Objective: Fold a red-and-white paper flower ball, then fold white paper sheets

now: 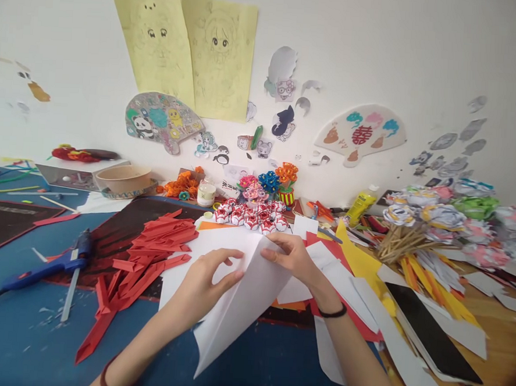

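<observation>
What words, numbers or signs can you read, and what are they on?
"囍": in red, on the white fan on the wall.
Too small or blurred to read: black writing on the white card, and any print on the jar and yellow bottle.

The person's right hand (298, 256) pinched the upper edge of a creased white sheet (239, 314) above the bench (25, 342), while the left hand (202, 280) hovered beside the fold, its thumb and forefinger apart. To the left lay folded red paper strips (163, 237) and a blue glue gun (50, 270). Red-and-white paper flowers (251, 217) sat beyond the sheet. To the right were a black-faced device (433, 332) and a bunch of stemmed paper flowers (444, 216). Two yellow drawings (220, 57) hung on the wall (381, 43).
</observation>
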{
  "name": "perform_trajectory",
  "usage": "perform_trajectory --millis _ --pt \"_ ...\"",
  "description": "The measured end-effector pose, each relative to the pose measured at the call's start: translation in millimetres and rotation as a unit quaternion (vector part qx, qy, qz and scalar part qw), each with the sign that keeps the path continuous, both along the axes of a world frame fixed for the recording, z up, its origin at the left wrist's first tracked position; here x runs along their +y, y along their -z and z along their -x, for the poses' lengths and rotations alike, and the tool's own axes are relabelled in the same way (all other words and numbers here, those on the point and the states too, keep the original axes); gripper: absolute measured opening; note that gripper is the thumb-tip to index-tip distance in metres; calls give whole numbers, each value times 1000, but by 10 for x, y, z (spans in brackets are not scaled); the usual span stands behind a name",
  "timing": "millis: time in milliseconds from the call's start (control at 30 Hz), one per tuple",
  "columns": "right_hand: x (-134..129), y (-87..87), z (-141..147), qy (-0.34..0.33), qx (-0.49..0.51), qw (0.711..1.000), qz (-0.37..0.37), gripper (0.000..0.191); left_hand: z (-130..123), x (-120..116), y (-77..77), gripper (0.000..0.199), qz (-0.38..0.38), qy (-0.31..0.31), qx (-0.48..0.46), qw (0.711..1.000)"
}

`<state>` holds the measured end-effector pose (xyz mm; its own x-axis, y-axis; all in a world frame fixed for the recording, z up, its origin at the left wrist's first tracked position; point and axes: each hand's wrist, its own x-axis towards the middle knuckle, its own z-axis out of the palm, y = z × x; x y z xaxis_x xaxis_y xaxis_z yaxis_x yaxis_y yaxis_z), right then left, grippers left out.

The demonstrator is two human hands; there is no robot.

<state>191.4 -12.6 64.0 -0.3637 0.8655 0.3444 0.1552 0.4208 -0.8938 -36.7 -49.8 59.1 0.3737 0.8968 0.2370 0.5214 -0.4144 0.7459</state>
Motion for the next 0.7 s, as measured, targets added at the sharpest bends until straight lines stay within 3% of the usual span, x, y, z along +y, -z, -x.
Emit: perform_trajectory --millis 67,133,233,300,333,400,467,500,633,700 --pt "-53 -93 -4 -8 -9 1000 -2 27 64 58 70 42 43 6 -30 999" --pt "-86 -187 -19 -11 -19 1000 -9 26 142 107 136 51 140 44 -62 987" --pt "-83 -276 -83 -2 -60 998 -19 25 256 154 188 61 293 105 -117 943" --pt "-56 -262 -156 23 -105 994 -11 29 318 205 181 57 315 113 -127 934" --pt "-44 -226 -196 41 -129 991 -3 34 341 247 167 48 287 103 -105 946" --pt "-37 -97 -261 72 -178 981 26 43 362 364 122 27 160 63 13 985" --pt "-75 93 -277 56 -223 970 77 47 342 503 66 29 5 22 178 984" --pt "-114 202 -259 67 -252 962 76 50 316 569 37 29 -31 8 215 976" --pt "-378 619 -23 205 -403 891 -49 64 151 739 -60 15 -97 -13 269 958" --pt "-510 758 140 288 -424 849 -125 67 67 767 -93 9 -126 -6 291 949"
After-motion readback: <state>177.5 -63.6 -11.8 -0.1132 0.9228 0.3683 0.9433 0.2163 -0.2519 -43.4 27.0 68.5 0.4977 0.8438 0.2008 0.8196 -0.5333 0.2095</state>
